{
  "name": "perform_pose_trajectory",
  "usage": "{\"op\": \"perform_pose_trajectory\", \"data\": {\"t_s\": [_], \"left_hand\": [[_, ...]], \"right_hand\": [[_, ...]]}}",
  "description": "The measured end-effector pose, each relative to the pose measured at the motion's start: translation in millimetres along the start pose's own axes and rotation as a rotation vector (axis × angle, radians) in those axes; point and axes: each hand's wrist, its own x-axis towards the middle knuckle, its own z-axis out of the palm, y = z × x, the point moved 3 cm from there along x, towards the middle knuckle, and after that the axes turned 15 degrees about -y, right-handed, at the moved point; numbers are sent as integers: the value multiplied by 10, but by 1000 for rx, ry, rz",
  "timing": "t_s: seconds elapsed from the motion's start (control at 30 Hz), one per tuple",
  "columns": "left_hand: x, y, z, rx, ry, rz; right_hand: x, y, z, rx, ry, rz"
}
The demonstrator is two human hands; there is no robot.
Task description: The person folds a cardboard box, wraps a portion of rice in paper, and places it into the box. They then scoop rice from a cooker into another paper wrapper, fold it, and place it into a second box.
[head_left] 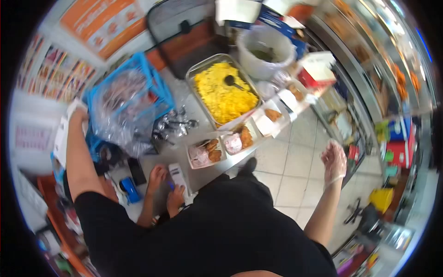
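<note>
On the left, my left hand (pixel 78 114) is closed at a white paper or card piece (pixel 61 138), beside a blue plastic crate (pixel 161 87). The fingers are partly hidden. My right hand (pixel 334 159), in a clear plastic glove, hangs over the tiled floor with its fingers loosely bent and nothing visible in them. Between my hands, open cartons (pixel 189 157) line the table edge, with fried chicken (pixel 213 151) and pink-and-white wrapped bundles (pixel 199 156). Behind them, a metal tray (pixel 190 74) of yellow rice (pixel 219 87) holds a dark scoop (pixel 232 82).
Another person's hands (pixel 158 177) are at the near table edge, by a white slip (pixel 176 174). A white tub (pixel 277 69) stands behind the cartons. Clear plastic bags (pixel 124 106) fill the crate. Glass-fronted shelves (pixel 369 51) run along the right.
</note>
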Motion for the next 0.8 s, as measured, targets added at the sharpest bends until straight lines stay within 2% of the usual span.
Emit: {"op": "perform_pose_trajectory", "data": {"t_s": [0.03, 0.07, 0.1, 0.13, 0.2, 0.27, 0.3, 0.33, 0.37, 0.4, 0.43, 0.47, 0.5, 0.57, 0.63, 0.67, 0.7, 0.77, 0.8], "left_hand": [[256, -100, 170, -89, -48, -25], [-346, 144, -216, 90, -143, -45], [-266, 43, -111, 74, -70, -48], [927, -541, 665, 114, 66, 28], [448, -606, 467, 91, -35, -70], [19, -452, -5, 93, 27, 21], [-136, -392, -106, -54, 206, -11], [-82, -440, -72, -245, 374, 73], [-643, -140, -399, -350, 396, 92], [-744, 17, -507, -187, 389, -18], [-1092, 249, -664, -306, 463, 25], [-1185, 405, -686, -316, 318, -92], [-1332, 577, -724, -355, 237, -91], [-1837, 1001, -963, -397, 281, -134], [-1951, 1197, -983, -586, 400, -119], [-1996, 1264, -1029, -583, 543, -88], [-1991, 1271, -1063, -588, 546, -108], [-1982, 1437, -1116, -661, 437, 76], [-2044, 1534, -1178, -662, 429, 61]], "right_hand": [[-17, 41, -128, 42, 53, -5], [-28, 87, -238, 58, 49, -10], [-57, 144, -322, 73, 40, -17], [-84, 185, -382, 110, 75, -19], [-63, 233, -473, 104, 109, 3], [11, 258, -684, 77, 107, 6], [143, 267, -772, 32, 82, 10], [254, 253, -875, 6, 77, -7], [355, 247, -1019, -22, 61, -24], [518, 236, -1187, 16, 17, -15], [682, 187, -1342, 49, -12, -14], [818, 153, -1475, 37, -12, -5], [966, 101, -1604, 30, 4, -8], [1316, -6, -1879, -4, -63, 0], [1533, -73, -2037, -34, -103, 5], [1612, -136, -2046, -48, -95, 20], [1710, -184, -2024, -64, -87, 39], [1938, -204, -1977, -83, -69, 72], [2065, -158, -1947, -86, -67, 91]]}}
